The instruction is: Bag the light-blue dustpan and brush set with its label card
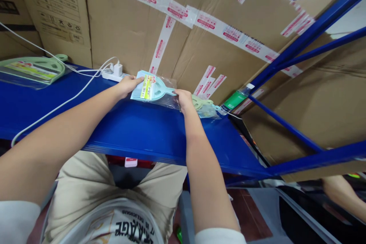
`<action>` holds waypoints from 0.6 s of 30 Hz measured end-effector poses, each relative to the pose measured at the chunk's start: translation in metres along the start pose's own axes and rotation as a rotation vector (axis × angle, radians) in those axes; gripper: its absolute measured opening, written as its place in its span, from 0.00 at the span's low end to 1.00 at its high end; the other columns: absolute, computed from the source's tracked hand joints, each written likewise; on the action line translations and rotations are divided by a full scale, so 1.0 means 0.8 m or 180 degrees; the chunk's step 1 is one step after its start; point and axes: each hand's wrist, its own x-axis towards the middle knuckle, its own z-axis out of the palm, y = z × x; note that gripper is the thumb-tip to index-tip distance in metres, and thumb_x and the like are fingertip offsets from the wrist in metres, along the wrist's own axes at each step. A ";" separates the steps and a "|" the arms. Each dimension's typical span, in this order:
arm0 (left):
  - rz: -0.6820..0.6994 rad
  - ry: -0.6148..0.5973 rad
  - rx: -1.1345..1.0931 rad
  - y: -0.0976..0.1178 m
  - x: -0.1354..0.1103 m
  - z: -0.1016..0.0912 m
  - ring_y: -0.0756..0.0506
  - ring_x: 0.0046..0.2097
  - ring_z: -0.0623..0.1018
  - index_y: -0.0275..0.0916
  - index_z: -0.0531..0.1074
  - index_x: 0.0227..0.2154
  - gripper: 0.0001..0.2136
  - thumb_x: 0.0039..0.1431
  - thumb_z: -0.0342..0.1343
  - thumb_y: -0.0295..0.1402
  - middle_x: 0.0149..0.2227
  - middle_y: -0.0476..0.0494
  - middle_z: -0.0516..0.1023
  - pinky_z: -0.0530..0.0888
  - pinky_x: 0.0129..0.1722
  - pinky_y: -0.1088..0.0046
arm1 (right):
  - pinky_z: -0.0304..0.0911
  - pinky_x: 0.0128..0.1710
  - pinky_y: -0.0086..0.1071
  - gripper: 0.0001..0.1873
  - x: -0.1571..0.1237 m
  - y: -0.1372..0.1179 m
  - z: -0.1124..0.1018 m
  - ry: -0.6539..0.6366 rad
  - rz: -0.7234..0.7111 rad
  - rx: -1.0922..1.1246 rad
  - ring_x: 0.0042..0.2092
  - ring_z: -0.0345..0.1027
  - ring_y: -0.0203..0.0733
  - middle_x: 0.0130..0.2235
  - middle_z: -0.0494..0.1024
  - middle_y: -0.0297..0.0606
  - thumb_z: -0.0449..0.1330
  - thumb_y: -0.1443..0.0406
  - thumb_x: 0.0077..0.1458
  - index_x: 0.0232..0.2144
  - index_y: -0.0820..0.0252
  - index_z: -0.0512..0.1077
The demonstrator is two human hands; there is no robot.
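A light blue plastic dustpan point(151, 89) in a clear bag lies on the blue shelf point(137, 129), close to the cardboard wall. My left hand point(127, 84) grips its left edge, thumb on top. My right hand point(184, 99) is closed on the bag at the handle end. Just right of that hand lies a pale green dustpan point(204, 105), also bagged.
Another green dustpan point(34, 68) in a bag lies at the shelf's far left. A white cable point(71, 99) runs across the shelf to a charger plug point(117, 70). A green-labelled bottle point(236, 99) lies at the right. Taped cardboard boxes point(200, 26) form the back. Blue rack beams point(300, 38) cross on the right.
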 end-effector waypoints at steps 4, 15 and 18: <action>0.0111 0.0069 -0.0029 0.005 -0.005 -0.002 0.49 0.24 0.77 0.39 0.74 0.24 0.11 0.60 0.65 0.35 0.19 0.47 0.75 0.73 0.27 0.76 | 0.65 0.27 0.27 0.09 0.004 0.001 -0.002 0.0219 -0.0078 0.0031 0.24 0.66 0.34 0.21 0.76 0.31 0.62 0.73 0.48 0.19 0.61 0.74; -0.0291 -0.0257 -0.0684 0.008 -0.010 0.006 0.41 0.40 0.86 0.36 0.80 0.36 0.03 0.61 0.62 0.28 0.34 0.36 0.86 0.81 0.44 0.67 | 0.65 0.24 0.26 0.05 0.005 0.000 -0.004 0.0292 -0.0098 0.0124 0.24 0.67 0.34 0.22 0.76 0.30 0.61 0.71 0.48 0.22 0.59 0.74; -0.0212 -0.0191 -0.0643 0.007 -0.011 0.006 0.40 0.40 0.86 0.36 0.81 0.37 0.04 0.59 0.64 0.28 0.33 0.37 0.86 0.81 0.45 0.65 | 0.63 0.22 0.24 0.03 0.005 -0.001 -0.004 0.0303 -0.0050 0.0098 0.22 0.66 0.32 0.21 0.76 0.28 0.61 0.70 0.48 0.25 0.60 0.75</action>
